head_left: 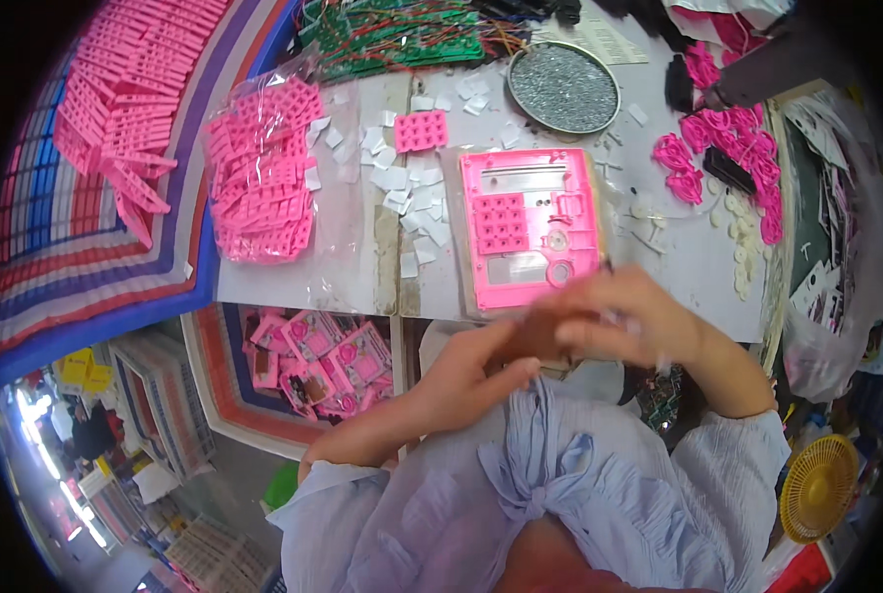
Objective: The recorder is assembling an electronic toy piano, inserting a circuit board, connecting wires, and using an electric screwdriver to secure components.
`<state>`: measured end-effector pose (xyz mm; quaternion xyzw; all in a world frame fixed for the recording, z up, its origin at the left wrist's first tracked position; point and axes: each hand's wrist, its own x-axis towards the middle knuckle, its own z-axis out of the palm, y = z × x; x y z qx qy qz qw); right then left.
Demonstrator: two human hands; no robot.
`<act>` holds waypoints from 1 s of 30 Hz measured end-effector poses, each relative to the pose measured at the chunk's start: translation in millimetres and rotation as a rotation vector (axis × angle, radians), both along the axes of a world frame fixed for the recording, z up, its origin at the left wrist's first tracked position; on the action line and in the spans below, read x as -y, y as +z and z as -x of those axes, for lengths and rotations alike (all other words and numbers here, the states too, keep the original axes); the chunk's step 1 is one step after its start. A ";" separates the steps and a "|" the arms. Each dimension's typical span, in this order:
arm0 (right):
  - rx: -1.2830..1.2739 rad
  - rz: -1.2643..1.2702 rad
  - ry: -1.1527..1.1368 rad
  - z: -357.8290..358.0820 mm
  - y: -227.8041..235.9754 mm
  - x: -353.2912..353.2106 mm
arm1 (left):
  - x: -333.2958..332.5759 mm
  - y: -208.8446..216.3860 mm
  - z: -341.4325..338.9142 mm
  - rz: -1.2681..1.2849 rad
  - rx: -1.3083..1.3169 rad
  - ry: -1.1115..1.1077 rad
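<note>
A pink plastic casing (587, 222) lies open side up on the table in front of me, with a pink keypad (499, 221) set in its left part. Just below its near edge my two hands meet. My left hand (466, 374) is closed, thumb forward, around something brownish that I cannot make out. Over its fingertips reaches my right hand (624, 321), its fingers bent and smeared by motion. Left of the casing are scattered small white squares (424, 222) and one loose pink keypad (422, 130).
A clear bag of pink keypads (264, 168) lies left. Behind are green circuit boards (392, 42) with wires and a round dish of screws (565, 87). Pink cord bundles (728, 133) lie right, under a dark tool (768, 74). Below the table edge, a bin holds pink assembled pieces (318, 361).
</note>
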<state>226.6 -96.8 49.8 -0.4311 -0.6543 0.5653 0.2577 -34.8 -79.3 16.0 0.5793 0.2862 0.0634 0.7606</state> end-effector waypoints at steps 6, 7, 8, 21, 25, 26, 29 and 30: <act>0.101 -0.062 -0.190 -1.1 -21.3 -70.4 | 4.4 -24.5 5.9 0.366 0.218 0.251; 0.085 -0.032 -0.177 0.0 -26.6 -78.6 | 2.3 -21.4 5.7 0.379 0.220 0.255; 0.068 -0.003 -0.164 0.2 -32.2 -86.6 | 0.9 -20.0 6.0 0.391 0.223 0.261; 0.543 -0.286 -0.061 11.7 -36.8 -110.6 | -27.9 2.0 23.9 -0.810 -0.286 0.231; 0.400 -0.161 -0.071 7.5 -33.0 -108.3 | -46.7 5.1 17.4 -0.893 -0.310 0.302; 0.352 -0.094 -0.072 8.0 -26.8 -107.4 | -49.5 5.4 16.6 -0.871 -0.311 0.314; 0.367 -0.207 -0.072 10.0 -31.5 -108.2 | -58.2 5.6 13.9 -0.896 -0.277 0.343; 0.401 -0.296 -0.076 10.4 -35.3 -107.6 | -59.9 4.2 12.7 -0.904 -0.272 0.346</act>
